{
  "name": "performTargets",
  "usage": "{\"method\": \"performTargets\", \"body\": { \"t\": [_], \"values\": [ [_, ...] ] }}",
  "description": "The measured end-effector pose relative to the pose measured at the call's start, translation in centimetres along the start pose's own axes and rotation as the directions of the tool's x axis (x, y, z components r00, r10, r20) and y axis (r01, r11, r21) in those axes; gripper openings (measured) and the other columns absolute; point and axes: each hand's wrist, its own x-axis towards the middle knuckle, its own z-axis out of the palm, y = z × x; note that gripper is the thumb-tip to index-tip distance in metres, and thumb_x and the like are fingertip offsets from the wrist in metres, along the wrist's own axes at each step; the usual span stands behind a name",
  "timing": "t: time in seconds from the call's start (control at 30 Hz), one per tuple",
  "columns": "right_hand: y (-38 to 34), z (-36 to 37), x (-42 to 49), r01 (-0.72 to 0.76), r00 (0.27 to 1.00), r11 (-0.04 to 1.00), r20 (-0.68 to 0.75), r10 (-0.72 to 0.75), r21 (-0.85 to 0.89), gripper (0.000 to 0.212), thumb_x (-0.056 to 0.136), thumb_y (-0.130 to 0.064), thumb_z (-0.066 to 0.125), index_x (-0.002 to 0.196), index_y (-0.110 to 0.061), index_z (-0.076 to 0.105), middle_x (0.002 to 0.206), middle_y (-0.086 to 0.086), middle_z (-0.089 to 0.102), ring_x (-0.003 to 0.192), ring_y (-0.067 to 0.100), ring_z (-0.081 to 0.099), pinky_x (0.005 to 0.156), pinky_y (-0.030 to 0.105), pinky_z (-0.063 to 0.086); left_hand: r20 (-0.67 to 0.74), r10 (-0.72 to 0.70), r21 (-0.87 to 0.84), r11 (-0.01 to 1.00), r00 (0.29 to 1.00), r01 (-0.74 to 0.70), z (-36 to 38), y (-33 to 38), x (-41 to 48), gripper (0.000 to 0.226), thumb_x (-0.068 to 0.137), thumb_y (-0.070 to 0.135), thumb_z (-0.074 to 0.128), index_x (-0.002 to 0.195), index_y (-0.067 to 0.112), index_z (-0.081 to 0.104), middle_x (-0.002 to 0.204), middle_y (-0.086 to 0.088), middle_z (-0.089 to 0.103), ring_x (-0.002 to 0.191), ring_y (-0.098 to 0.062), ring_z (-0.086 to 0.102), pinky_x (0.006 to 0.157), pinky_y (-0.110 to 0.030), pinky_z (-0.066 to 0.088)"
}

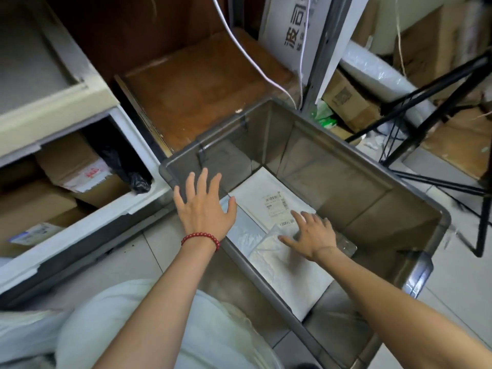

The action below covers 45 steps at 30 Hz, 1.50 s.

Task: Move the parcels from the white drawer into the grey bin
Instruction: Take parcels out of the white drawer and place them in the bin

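Lying flat in the grey bin [346, 182] beneath your right hand [314, 234], a labelled white parcel [266, 195] and a plain white parcel [287, 272] overlap; your spread fingers [297, 217] rest on the plain one. Your left hand [205, 209], splayed and holding nothing, hovers over the bin's rim. Left of it, the white drawer [80, 231] holds cardboard parcels [34, 209].

Both hands [206, 206] open over grey bin [372, 209].
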Motion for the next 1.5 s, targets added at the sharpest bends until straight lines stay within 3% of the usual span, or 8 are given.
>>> {"method": "performTargets", "body": {
  "t": [0.17,0.33,0.5,0.7,0.9,1.07,1.23,1.5],
  "values": [
    [-5.4,-7.0,-1.1,0.21,0.952,0.964,-0.258,-0.163,0.165,0.075,0.088,-0.069,0.04,0.148,-0.026,0.028,0.156,0.002,0.025,0.14,0.024,0.032,0.115,0.042,0.023,0.037,-0.08,0.089,0.993,0.996,0.077,-2.2,-3.8,-2.8,0.061,0.091,0.06,0.031,0.145,0.033,0.032,0.155,0.002,0.029,0.14,-0.022,0.026,0.11,-0.054,0.012],
    [-10.7,-11.9,-3.3,0.406,0.86,0.902,-0.396,-0.321,0.149,0.075,0.088,-0.066,0.045,0.147,-0.023,0.03,0.159,0.001,0.016,0.138,0.024,0.034,0.115,0.045,0.026,-0.001,-0.19,0.181,0.965,0.982,0.187,-6.2,-10.2,-5.3,0.061,0.091,0.061,0.03,0.145,0.033,0.033,0.151,0.002,0.036,0.137,-0.021,0.032,0.109,-0.054,0.017],
    [-16.6,-13.9,-5.1,0.542,0.783,0.84,-0.387,-0.487,0.04,0.071,0.092,-0.063,0.04,0.15,-0.026,0.025,0.16,-0.001,0.013,0.145,0.022,0.02,0.118,0.045,0.016,-0.074,-0.316,0.195,0.926,0.946,0.324,-10.0,-16.7,-8.4,0.062,0.092,0.058,0.033,0.146,0.028,0.031,0.148,0.003,0.038,0.137,-0.023,0.03,0.105,-0.048,0.027],
    [-23.4,-13.4,-6.3,0.642,0.724,0.767,-0.319,-0.612,-0.016,0.061,0.095,-0.051,0.043,0.148,-0.023,0.028,0.16,0.002,0.012,0.144,0.025,0.022,0.117,0.042,0.019,-0.092,-0.367,0.195,0.905,0.926,0.378,-12.6,-22.2,-12.4,0.061,0.091,0.054,0.04,0.146,0.028,0.032,0.146,0.003,0.041,0.136,-0.023,0.031,0.102,-0.045,0.031],
    [-27.5,-11.8,-6.2,0.679,0.708,0.733,-0.301,-0.639,0.039,0.07,0.092,-0.056,0.047,0.149,-0.021,0.026,0.159,0.003,0.014,0.145,0.024,0.02,0.117,0.043,0.021,-0.022,-0.423,0.182,0.889,0.906,0.42,-12.1,-25.1,-12.8,0.063,0.093,0.053,0.039,0.148,0.027,0.025,0.147,0.001,0.039,0.135,-0.024,0.032,0.103,-0.045,0.029],
    [-29.8,-11.8,-3.7,0.698,0.699,0.716,-0.231,-0.676,0.018,0.079,0.091,-0.053,0.053,0.152,-0.016,0.018,0.16,0.004,0.01,0.144,0.024,0.021,0.114,0.04,0.027,-0.018,-0.358,0.26,0.9,0.934,0.35,-11.1,-26.1,-9.5,0.066,0.092,0.054,0.039,0.149,0.027,0.02,0.146,0.0,0.039,0.134,-0.024,0.033,0.099,-0.043,0.032],
    [-33.0,-12.8,-1.0,0.709,0.692,0.696,-0.306,-0.654,0.115,0.081,0.09,-0.049,0.058,0.151,-0.015,0.018,0.157,0.006,0.016,0.142,0.026,0.026,0.108,0.039,0.036,0.005,-0.339,0.279,0.904,0.941,0.324,-9.5,-27.9,-6.3,0.067,0.092,0.053,0.039,0.15,0.027,0.018,0.148,-0.001,0.037,0.136,-0.026,0.029,0.099,-0.044,0.031],
    [-39.0,-12.0,2.9,0.552,0.826,0.791,-0.302,-0.476,0.264,0.099,0.082,-0.061,0.061,0.148,-0.004,0.016,0.149,0.016,0.018,0.138,0.03,0.027,0.106,0.04,0.036,0.063,-0.341,0.24,0.917,0.938,0.317,-5.9,-30.6,-3.6,0.072,0.091,0.057,0.04,0.151,0.031,0.008,0.156,-0.002,0.022,0.14,-0.026,0.024,0.102,-0.046,0.031]
  ]
}}
